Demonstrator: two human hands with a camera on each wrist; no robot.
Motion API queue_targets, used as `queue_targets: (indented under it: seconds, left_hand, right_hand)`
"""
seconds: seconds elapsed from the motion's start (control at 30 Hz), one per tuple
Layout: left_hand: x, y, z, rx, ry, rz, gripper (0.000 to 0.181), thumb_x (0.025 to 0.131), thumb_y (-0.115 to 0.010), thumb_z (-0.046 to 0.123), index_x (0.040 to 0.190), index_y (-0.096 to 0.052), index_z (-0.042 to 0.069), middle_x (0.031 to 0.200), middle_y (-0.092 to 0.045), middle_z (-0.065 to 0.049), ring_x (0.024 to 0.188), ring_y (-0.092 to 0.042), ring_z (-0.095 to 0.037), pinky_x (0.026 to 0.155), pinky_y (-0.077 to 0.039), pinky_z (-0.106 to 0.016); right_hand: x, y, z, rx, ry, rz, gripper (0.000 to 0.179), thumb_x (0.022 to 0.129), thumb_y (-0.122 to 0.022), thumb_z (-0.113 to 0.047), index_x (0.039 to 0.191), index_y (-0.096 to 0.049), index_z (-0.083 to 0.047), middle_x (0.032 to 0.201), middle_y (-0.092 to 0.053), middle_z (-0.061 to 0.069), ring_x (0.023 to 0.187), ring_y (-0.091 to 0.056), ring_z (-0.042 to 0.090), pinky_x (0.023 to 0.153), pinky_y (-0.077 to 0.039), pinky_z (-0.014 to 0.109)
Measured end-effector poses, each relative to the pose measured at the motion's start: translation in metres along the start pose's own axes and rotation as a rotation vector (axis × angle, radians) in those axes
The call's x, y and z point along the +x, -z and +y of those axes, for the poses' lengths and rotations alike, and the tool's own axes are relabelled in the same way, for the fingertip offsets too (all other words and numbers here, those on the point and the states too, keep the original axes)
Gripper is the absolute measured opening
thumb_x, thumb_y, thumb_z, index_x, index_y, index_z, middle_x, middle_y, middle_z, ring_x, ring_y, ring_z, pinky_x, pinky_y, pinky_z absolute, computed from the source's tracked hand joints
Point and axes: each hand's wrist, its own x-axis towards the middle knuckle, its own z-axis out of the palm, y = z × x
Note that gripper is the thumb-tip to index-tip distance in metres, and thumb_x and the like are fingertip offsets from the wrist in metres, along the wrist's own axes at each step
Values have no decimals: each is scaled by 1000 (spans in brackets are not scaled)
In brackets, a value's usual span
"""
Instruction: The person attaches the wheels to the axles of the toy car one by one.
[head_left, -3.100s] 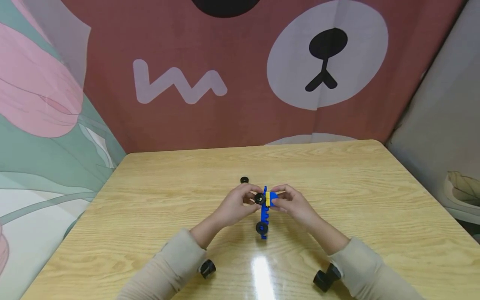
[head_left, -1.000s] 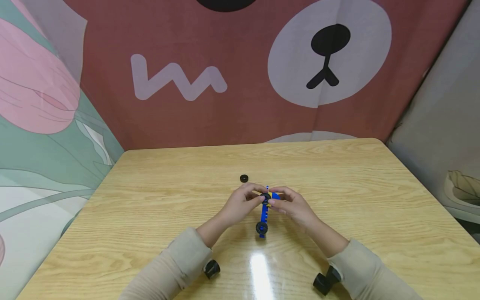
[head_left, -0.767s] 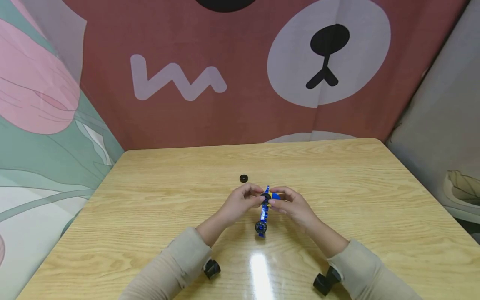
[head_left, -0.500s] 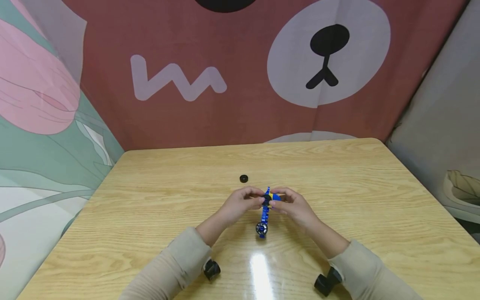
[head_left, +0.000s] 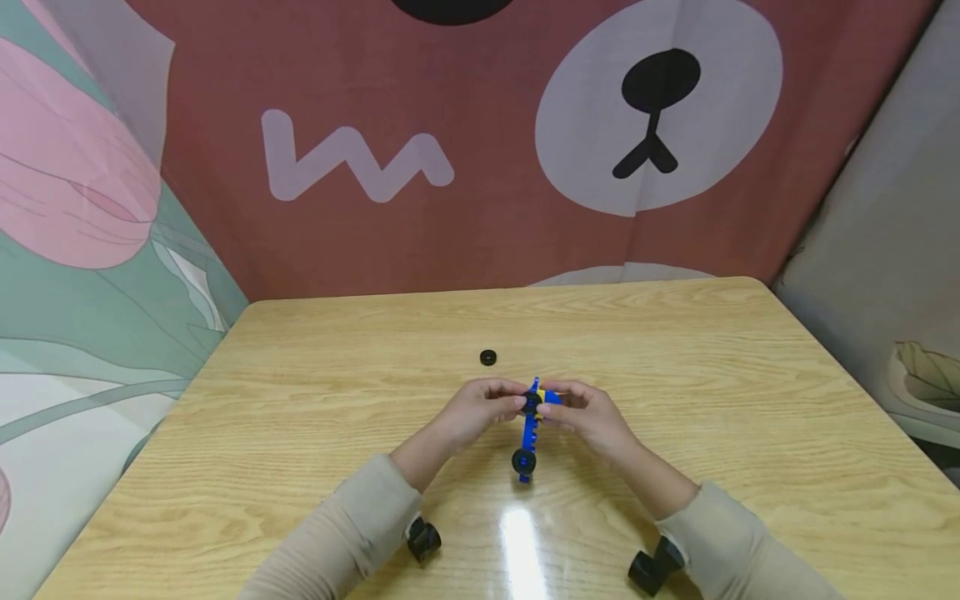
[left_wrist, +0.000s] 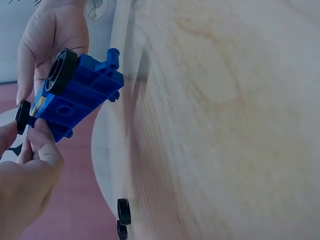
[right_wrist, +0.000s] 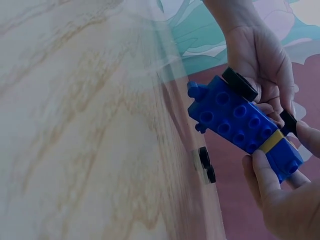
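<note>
Over the middle of the table both hands hold a blue building-block toy car (head_left: 529,429), studded on one face, hollow underneath. A yellow-and-blue block (right_wrist: 283,155) sits at its upper end, and a black wheel (left_wrist: 61,71) is on its lower end. My left hand (head_left: 472,410) pinches a second black wheel (head_left: 531,403) at the car's upper end, thumb against it. My right hand (head_left: 592,417) grips the car at the yellow-and-blue block, its thumb right beside that same wheel. Part of the block is hidden behind the right fingers.
A loose black wheel (head_left: 488,357) lies on the wooden table (head_left: 337,375) beyond the hands; two round black shapes show there in the wrist views. Black wrist devices (head_left: 424,539) are under both sleeves. A patterned cloth (head_left: 480,242) hangs behind the table.
Since about three seconds ago, the left hand has brought its wheel rightward over the car's upper end. In the last second, hands and car have come slightly nearer.
</note>
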Motion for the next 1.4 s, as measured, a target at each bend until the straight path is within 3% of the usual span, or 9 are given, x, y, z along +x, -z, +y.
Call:
queue_targets:
  seconds: [0.23, 0.67, 0.87, 1.07, 1.2, 1.4]
  left_hand:
    - [-1, -1, -1, 34, 1, 20, 24, 84, -55, 8, 104, -55, -6, 96, -60, -11, 89, -56, -19, 83, -42, -29]
    - [0, -2, -1, 50, 0, 34, 23, 84, -55, 7, 103, -56, -7, 90, -58, -8, 83, -54, -15, 78, -44, -29]
    - [-1, -3, -1, 66, -16, 37, 23, 83, -56, 6, 103, -56, -6, 90, -58, -8, 82, -54, -15, 79, -44, -30]
    - [-1, -3, 6, 107, -40, 27, 21, 85, -54, 10, 103, -56, -1, 94, -58, -7, 88, -53, -17, 84, -41, -32]
    - [0, -2, 9, 114, -53, 17, 21, 85, -54, 11, 103, -56, -1, 93, -58, -7, 87, -53, -18, 84, -41, -35]
    - [-1, -1, 6, 116, -38, 4, 20, 85, -53, 8, 103, -55, -3, 92, -57, -7, 87, -53, -17, 83, -42, -31]
  right_hand:
    - [1, 0, 2, -44, 4, 29, 47, 76, -66, -12, 114, -48, 8, 101, -53, 18, 83, -57, 17, 80, -44, 40]
    - [0, -2, 0, -40, -12, 54, 45, 76, -66, -7, 113, -48, 10, 97, -54, 17, 80, -58, 16, 78, -45, 38]
    - [-1, -2, 1, -21, 19, 50, 45, 75, -66, -8, 112, -48, 11, 96, -55, 15, 79, -58, 16, 78, -45, 38]
    - [17, 14, 29, -66, 148, 47, 42, 74, -69, -20, 110, -56, -2, 98, -58, 14, 84, -58, 22, 72, -48, 33]
    - [32, 26, 49, -7, 131, 43, 46, 69, -72, -25, 109, -58, -7, 100, -57, 15, 87, -58, 25, 73, -48, 33]
    - [19, 16, 28, 17, 84, 4, 45, 72, -70, -21, 109, -56, -1, 97, -56, 13, 85, -57, 21, 74, -48, 31]
